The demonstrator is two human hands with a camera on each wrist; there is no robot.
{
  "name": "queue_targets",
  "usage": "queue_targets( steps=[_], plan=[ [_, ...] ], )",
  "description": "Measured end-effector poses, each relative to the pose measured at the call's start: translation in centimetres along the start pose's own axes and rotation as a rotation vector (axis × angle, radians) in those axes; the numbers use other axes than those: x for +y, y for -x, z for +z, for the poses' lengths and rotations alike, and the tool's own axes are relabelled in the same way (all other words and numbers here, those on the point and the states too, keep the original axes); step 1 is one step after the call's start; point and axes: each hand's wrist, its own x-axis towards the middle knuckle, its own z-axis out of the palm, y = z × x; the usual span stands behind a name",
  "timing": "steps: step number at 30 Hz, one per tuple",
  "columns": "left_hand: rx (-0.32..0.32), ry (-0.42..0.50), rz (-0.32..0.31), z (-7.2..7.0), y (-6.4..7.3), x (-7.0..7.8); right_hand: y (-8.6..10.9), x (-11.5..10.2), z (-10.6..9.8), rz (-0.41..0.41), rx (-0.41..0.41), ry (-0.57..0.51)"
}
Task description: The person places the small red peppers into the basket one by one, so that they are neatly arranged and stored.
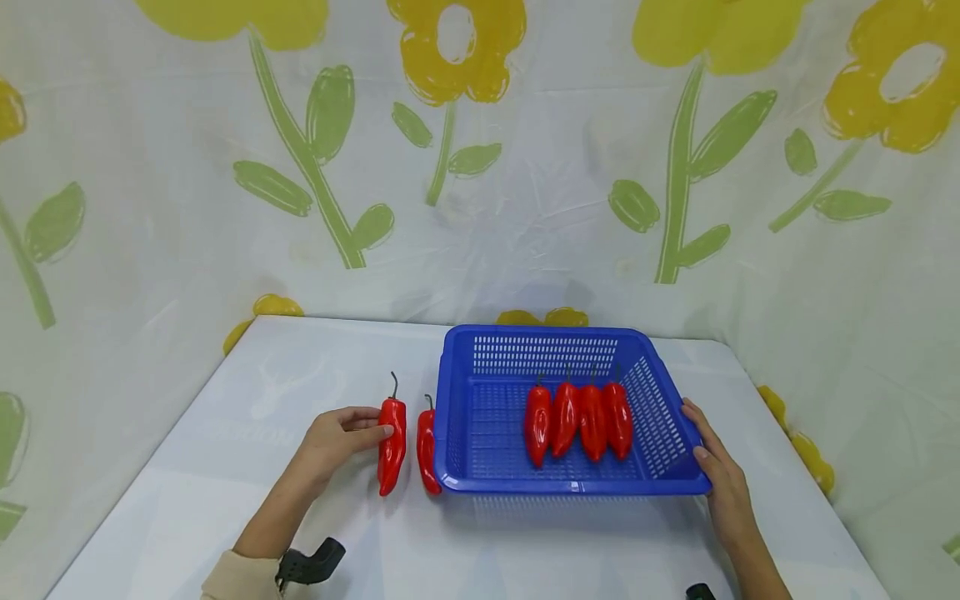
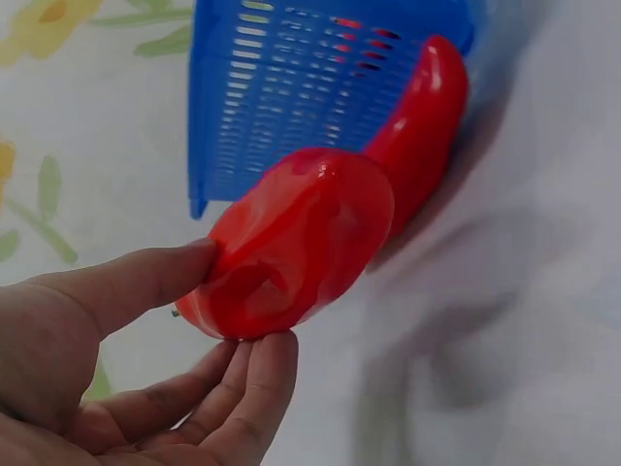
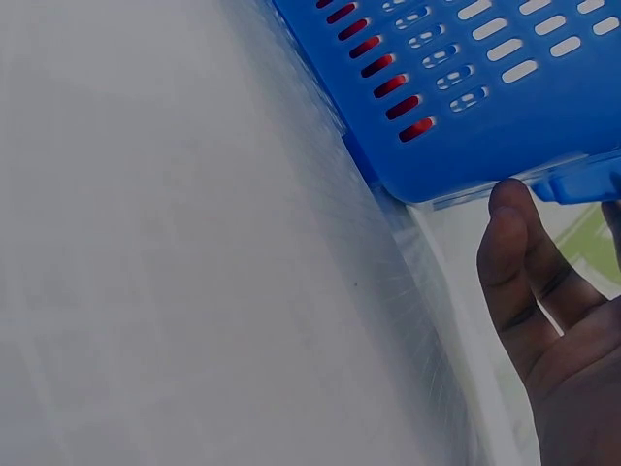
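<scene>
My left hand (image 1: 341,442) pinches a red chili pepper (image 1: 392,446) between thumb and fingers, its thin stem pointing away from me. In the left wrist view the same pepper (image 2: 291,243) hangs from the fingertips, blunt end toward the camera. Close to its right, a second red pepper (image 1: 426,450) lies against the left side of a blue plastic basket (image 1: 495,485). My right hand (image 1: 723,483) holds the basket's right rim, with thumb and fingertips at the edge. Several red peppers (image 1: 564,421) lie side by side inside the basket, stems toward the back.
The white table (image 1: 315,350) extends around the basket on all sides. Behind and beside it hangs a pale cloth (image 1: 540,208) printed with yellow flowers and green leaves. A black wrist strap (image 1: 311,562) sits on my left wrist.
</scene>
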Motion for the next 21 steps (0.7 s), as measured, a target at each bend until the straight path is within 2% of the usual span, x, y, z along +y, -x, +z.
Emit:
queue_targets(
  steps=[5,13,21],
  plan=[
    [-0.019,0.071,0.009,-0.4,0.2,1.1,0.1,-0.1,0.1,-0.01,0.004,-0.008],
    [-0.089,0.154,0.058,-0.8,0.1,3.2,0.2,-0.2,0.1,-0.014,0.001,-0.01],
    [-0.161,0.204,0.109,-0.1,-0.5,6.0,0.0,-0.1,0.0,-0.02,-0.004,-0.007]
  ],
)
